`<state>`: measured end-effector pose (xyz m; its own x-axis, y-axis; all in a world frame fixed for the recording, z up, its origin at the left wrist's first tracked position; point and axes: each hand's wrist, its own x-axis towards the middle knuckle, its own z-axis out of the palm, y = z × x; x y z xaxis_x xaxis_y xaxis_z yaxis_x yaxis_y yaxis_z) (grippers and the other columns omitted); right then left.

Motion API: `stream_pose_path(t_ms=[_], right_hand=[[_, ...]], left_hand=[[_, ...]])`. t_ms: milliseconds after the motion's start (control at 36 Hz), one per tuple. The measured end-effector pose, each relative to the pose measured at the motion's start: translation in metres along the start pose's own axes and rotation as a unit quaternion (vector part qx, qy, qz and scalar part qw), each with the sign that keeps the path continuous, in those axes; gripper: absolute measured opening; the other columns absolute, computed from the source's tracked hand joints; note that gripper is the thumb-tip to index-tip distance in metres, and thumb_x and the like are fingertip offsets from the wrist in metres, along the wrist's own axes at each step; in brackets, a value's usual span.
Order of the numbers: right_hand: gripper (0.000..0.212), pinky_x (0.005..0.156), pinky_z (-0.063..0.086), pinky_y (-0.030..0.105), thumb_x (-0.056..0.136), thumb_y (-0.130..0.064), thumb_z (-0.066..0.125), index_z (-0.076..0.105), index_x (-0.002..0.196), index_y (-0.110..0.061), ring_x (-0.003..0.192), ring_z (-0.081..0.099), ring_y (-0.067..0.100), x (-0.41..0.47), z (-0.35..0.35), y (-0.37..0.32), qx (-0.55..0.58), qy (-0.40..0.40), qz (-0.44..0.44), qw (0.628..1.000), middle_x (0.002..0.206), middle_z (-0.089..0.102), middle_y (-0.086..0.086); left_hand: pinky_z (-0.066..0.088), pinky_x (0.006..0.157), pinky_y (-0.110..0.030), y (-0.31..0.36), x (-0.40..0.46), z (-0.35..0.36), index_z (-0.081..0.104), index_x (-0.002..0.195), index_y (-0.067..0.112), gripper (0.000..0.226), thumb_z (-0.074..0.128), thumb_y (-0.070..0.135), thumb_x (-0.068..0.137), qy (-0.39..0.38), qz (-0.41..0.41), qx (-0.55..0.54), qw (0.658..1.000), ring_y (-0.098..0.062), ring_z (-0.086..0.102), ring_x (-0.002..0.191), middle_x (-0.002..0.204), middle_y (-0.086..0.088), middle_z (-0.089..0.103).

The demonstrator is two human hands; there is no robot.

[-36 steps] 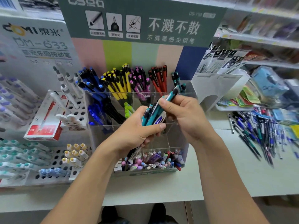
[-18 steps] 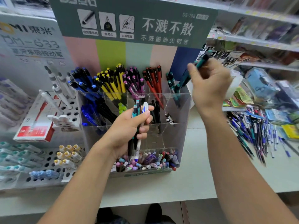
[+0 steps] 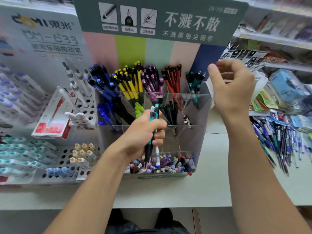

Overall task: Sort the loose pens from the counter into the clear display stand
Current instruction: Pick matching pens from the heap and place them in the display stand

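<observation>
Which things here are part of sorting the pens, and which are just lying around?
Part of the job:
clear display stand
pens gripped in left hand
right hand, holding nothing
loose pens on the counter

Just lying about:
red box
white perforated rack
green sign

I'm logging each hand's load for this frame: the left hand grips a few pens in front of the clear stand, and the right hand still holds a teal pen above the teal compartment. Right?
Not quite. In the head view the right hand holds nothing; its fingers are loosely curled beside the teal pens. The left hand does grip a few pens in front of the clear stand.
</observation>
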<state>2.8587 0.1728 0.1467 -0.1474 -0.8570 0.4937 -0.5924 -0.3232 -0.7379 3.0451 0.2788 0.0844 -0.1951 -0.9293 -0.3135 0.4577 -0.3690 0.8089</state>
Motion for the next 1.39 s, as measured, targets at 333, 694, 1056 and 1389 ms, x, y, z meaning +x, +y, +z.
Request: stream_pose_path(t_ms=[333, 694, 1056, 1389], right_hand=[[0.022, 0.063, 0.047, 0.039, 0.091, -0.025, 0.075, 0.076, 0.074, -0.010, 0.063, 0.056, 0.014, -0.099, 0.013, -0.009, 0.141, -0.261, 0.164, 0.941, 0.070, 0.070, 0.011], [0.017, 0.041, 0.038, 0.013, 0.092, -0.011, 0.072, 0.069, 0.097, 0.004, 0.040, 0.049, 0.002, -0.089, -0.001, -0.011, 0.244, -0.247, 0.242, 0.906, 0.058, 0.063, -0.001], [0.024, 0.070, 0.055, 0.023, 0.087, -0.030, 0.078, 0.068, 0.098, -0.011, 0.077, 0.068, 0.006, 0.025, -0.055, -0.002, 0.072, 0.092, -0.085, 0.990, 0.087, 0.069, -0.005], [0.040, 0.081, 0.045, 0.015, 0.084, -0.019, 0.080, 0.065, 0.120, -0.013, 0.081, 0.058, 0.011, 0.039, -0.011, 0.019, -0.084, -0.190, -0.174, 0.963, 0.099, 0.069, 0.000]], left_hand=[[0.038, 0.051, -0.023, -0.017, 0.012, 0.021, 0.028, 0.102, 0.025, 0.041, 0.062, 0.004, 0.093, 0.032, 0.116, 0.337, 0.934, -0.004, 0.047, 0.062, 0.088, -0.004, 0.046], [0.043, 0.050, -0.022, -0.013, 0.015, 0.032, 0.032, 0.108, 0.018, 0.043, 0.067, 0.004, 0.089, 0.018, 0.119, 0.387, 0.914, 0.003, 0.054, 0.059, 0.090, 0.000, 0.053], [0.021, 0.041, -0.019, 0.009, 0.018, 0.021, 0.051, 0.092, 0.012, 0.025, 0.028, 0.016, 0.104, 0.059, 0.058, -0.020, 0.996, -0.009, 0.029, 0.048, 0.068, -0.001, 0.043], [0.055, 0.069, -0.024, -0.002, 0.010, 0.020, 0.050, 0.124, 0.012, 0.020, 0.042, 0.006, 0.107, 0.118, 0.129, 0.013, 0.985, -0.014, 0.067, 0.076, 0.085, -0.003, 0.073]])
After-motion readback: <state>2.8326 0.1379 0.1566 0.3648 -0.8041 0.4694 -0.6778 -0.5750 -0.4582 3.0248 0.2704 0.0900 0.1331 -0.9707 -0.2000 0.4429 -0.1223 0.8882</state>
